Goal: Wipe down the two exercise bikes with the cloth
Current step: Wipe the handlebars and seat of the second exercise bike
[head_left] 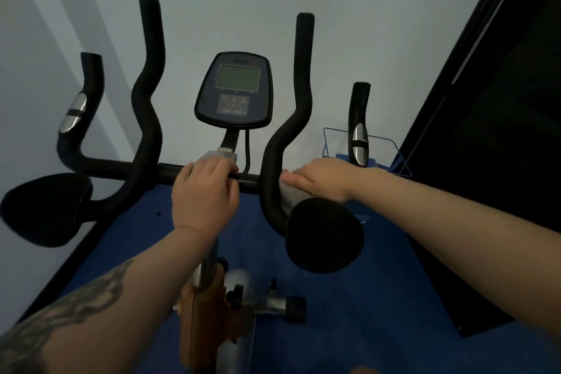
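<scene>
An exercise bike stands in front of me, its black handlebar [127, 168] running crosswise with a console [234, 89] above the middle. My left hand [205, 191] grips the crossbar just below the console stem, fingers curled over it. My right hand [318, 177] lies on a grey cloth [291, 196], with the fingers extended and pressing it onto the right part of the bar, beside the curved black grip [291, 118]. Only a small patch of cloth shows under the hand. A black elbow pad [324, 235] sits just below that hand.
A second elbow pad [45, 209] sits at the left. Metal pulse sensors [73, 114] [359, 144] are on the outer grips. The bike's orange frame [206, 322] drops to a blue floor [364, 297]. A blue wire rack [391, 152] and a dark panel [501, 161] stand to the right.
</scene>
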A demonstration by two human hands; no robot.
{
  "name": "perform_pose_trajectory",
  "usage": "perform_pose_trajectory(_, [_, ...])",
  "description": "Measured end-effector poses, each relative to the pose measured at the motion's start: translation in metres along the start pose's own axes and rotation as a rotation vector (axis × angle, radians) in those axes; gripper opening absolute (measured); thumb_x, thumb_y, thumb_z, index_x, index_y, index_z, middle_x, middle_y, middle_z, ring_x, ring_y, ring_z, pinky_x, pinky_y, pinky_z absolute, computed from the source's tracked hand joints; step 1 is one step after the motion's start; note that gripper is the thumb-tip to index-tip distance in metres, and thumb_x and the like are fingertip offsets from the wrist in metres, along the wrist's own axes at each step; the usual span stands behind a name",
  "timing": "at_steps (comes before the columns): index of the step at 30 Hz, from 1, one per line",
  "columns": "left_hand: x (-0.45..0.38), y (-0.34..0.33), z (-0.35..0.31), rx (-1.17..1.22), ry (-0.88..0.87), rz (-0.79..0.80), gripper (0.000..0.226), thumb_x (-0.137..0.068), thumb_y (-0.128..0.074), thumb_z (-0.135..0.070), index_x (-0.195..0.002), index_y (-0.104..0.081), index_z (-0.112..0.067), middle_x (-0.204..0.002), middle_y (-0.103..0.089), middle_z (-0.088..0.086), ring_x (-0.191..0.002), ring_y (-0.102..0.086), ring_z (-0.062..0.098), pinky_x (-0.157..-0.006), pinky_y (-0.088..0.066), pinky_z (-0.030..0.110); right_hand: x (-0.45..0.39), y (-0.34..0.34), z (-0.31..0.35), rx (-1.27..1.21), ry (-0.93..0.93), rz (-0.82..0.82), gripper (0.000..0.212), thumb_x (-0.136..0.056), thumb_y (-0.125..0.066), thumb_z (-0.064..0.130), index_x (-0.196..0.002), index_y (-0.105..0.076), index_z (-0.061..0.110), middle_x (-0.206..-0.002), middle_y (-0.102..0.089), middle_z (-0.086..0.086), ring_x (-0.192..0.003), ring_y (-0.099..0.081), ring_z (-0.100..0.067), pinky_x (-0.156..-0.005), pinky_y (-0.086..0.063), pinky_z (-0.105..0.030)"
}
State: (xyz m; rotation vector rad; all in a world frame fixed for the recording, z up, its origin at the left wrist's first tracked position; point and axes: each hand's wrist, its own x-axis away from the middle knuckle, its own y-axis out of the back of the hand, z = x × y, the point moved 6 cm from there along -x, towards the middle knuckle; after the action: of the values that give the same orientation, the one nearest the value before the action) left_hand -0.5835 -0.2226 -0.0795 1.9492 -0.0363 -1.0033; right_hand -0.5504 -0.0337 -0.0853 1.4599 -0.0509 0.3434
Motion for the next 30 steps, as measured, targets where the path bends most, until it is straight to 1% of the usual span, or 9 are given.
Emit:
perform_pose_trajectory(3, [0.001,0.000,0.001,0.001,-0.002,-0.003,0.015,-0.078,-0.066,-0.005,-0.091,-0.067,-0.011,-0.089,-0.068,0.006,-0.086,-0.064,0.027,-0.086,-0.049,0.044,0.023,0.002,-0.017,0.172,0.067,0.070,0.038,-0.097,-0.020,0.062,-0.092,-0.038,0.029,-0.070,-0.046,0.008,-0.065,-0.046,-0.012,-0.074,-0.042,-0.036])
perform_pose_trajectory(6, [-0.001,-0.002,0.000,-0.006,0.001,-0.004,0.013,-0.077,-0.066,-0.005,-0.089,-0.066,-0.011,-0.086,-0.067,0.006,-0.083,-0.064,0.027,-0.083,-0.050,0.044,0.029,0.000,-0.029,0.280,0.059,0.126,0.043,-0.094,-0.019,0.066,-0.090,-0.038,0.028,-0.071,-0.046,0.007,-0.069,-0.049,-0.015,-0.075,-0.046,-0.037])
perform_pose_trajectory(12, [0.000,-0.003,0.002,-0.024,-0.040,-0.021,0.012,-0.076,-0.065,-0.005,-0.086,-0.066,-0.011,-0.084,-0.066,0.006,-0.080,-0.063,0.027,-0.079,-0.050,0.042,-0.006,-0.003,-0.004,-0.061,-0.038,0.030,0.059,-0.098,-0.016,0.061,-0.083,-0.056,0.020,-0.072,-0.053,0.004,-0.067,-0.050,-0.009,-0.073,-0.038,-0.034])
perform_pose_trajectory(16, [-0.001,-0.003,0.002,-0.031,-0.031,-0.019,0.013,-0.077,-0.064,-0.007,-0.089,-0.066,-0.012,-0.086,-0.066,0.005,-0.082,-0.063,0.025,-0.079,-0.047,0.040,0.019,-0.002,-0.012,0.150,0.059,-0.018,0.043,-0.096,-0.022,0.064,-0.085,-0.041,0.027,-0.072,-0.051,0.006,-0.064,-0.048,-0.010,-0.071,-0.045,-0.037])
perform_pose_trajectory(20, [-0.001,-0.004,0.003,-0.019,-0.012,0.002,0.014,-0.078,-0.063,-0.008,-0.090,-0.066,-0.013,-0.087,-0.067,0.005,-0.083,-0.063,0.025,-0.082,-0.048,0.042,0.049,0.010,-0.032,0.514,0.230,-0.149,0.048,-0.097,-0.024,0.060,-0.099,-0.052,0.021,-0.096,-0.061,0.001,-0.087,-0.058,-0.021,-0.098,-0.041,-0.036])
perform_pose_trajectory(23, [-0.001,-0.003,0.002,-0.018,-0.005,-0.005,0.014,-0.077,-0.064,-0.006,-0.089,-0.066,-0.013,-0.086,-0.066,0.005,-0.081,-0.062,0.025,-0.080,-0.047,0.041,0.063,0.014,-0.044,0.524,0.191,-0.341,0.053,-0.099,-0.027,0.056,-0.098,-0.064,0.019,-0.107,-0.061,0.000,-0.106,-0.056,-0.020,-0.113,-0.030,-0.037])
perform_pose_trajectory(27, [-0.001,-0.002,0.002,-0.005,-0.006,-0.020,0.015,-0.075,-0.066,-0.004,-0.087,-0.066,-0.013,-0.082,-0.065,0.003,-0.077,-0.061,0.024,-0.077,-0.046,0.039,0.069,0.008,-0.050,0.081,-0.116,-0.788,0.027,-0.098,-0.052,0.031,-0.099,-0.070,0.012,-0.123,-0.057,-0.007,-0.122,-0.051,-0.023,-0.118,-0.020,-0.042])
perform_pose_trajectory(28, [-0.002,-0.001,0.002,-0.002,-0.004,-0.019,0.015,-0.075,-0.066,-0.003,-0.087,-0.066,-0.013,-0.081,-0.065,0.003,-0.076,-0.061,0.023,-0.076,-0.046,0.038,0.071,0.002,-0.051,-0.133,-0.234,-0.920,0.022,-0.098,-0.055,0.024,-0.107,-0.069,0.010,-0.133,-0.053,-0.008,-0.128,-0.046,-0.024,-0.117,-0.023,-0.040])
perform_pose_trajectory(30, [-0.002,-0.001,0.001,-0.003,-0.002,-0.018,0.016,-0.074,-0.068,-0.003,-0.086,-0.065,-0.013,-0.081,-0.065,0.003,-0.076,-0.061,0.023,-0.074,-0.046,0.037,0.073,-0.023,-0.051,-0.606,-0.498,-1.044,0.038,-0.099,-0.052,0.027,-0.135,-0.053,0.015,-0.148,-0.039,-0.003,-0.136,-0.036,-0.017,-0.113,-0.029,-0.034])
